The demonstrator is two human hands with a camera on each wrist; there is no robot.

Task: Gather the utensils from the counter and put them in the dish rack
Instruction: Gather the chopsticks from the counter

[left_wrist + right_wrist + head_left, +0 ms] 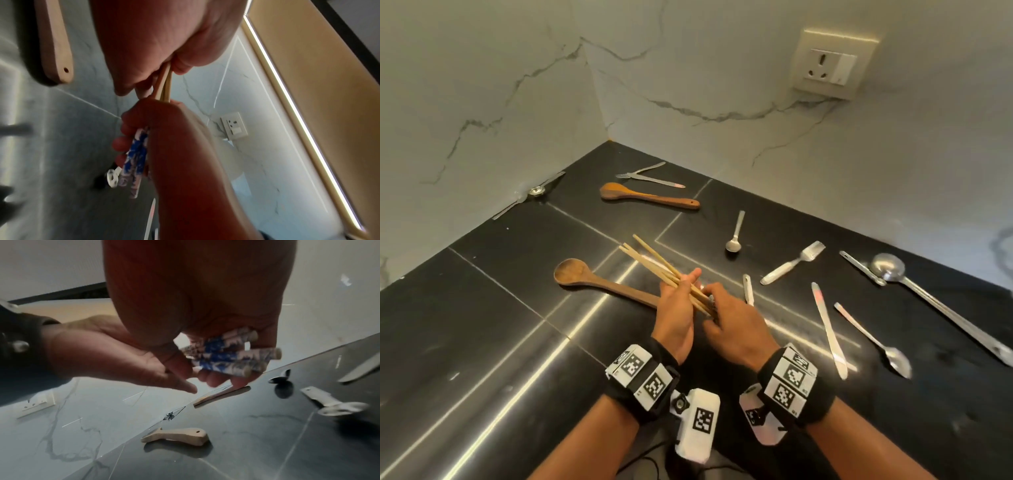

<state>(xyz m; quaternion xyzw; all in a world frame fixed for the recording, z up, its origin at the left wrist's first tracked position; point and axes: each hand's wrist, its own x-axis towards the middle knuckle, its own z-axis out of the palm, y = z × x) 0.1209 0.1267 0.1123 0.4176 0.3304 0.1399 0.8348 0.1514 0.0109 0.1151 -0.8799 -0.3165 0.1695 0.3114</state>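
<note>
Your left hand point(675, 318) and right hand point(736, 325) meet above the middle of the black counter point(482, 325), both closed on 1 bundle of wooden chopsticks point(654, 263). Your left fingers curl round the shafts; your right fingers wrap the blue-and-white patterned butt ends point(224, 353), where 4 round ends show, so count 4 sticks. The bundle's long axis runs diagonally: the thin tips point toward the counter's far-left corner, the butts toward you.

Lying on the counter, count these:
- 2 wooden spoons: the large one point(592, 279) under your hands, bowl toward the left edge, and the smaller one point(647, 197) near the far corner.
- 2 forks: 1 steel fork point(650, 178) at the far corner crossing a thin metal strip, 1 white-handled fork point(792, 263) right of centre.
- 2 small spoons point(734, 240) point(876, 341).
- 1 long steel ladle point(928, 294) along the right edge.
- 1 flat knife point(828, 329).
- 1 small strainer-like piece point(536, 192) against the left wall.

A wall socket point(828, 65) sits on the marble above.
</note>
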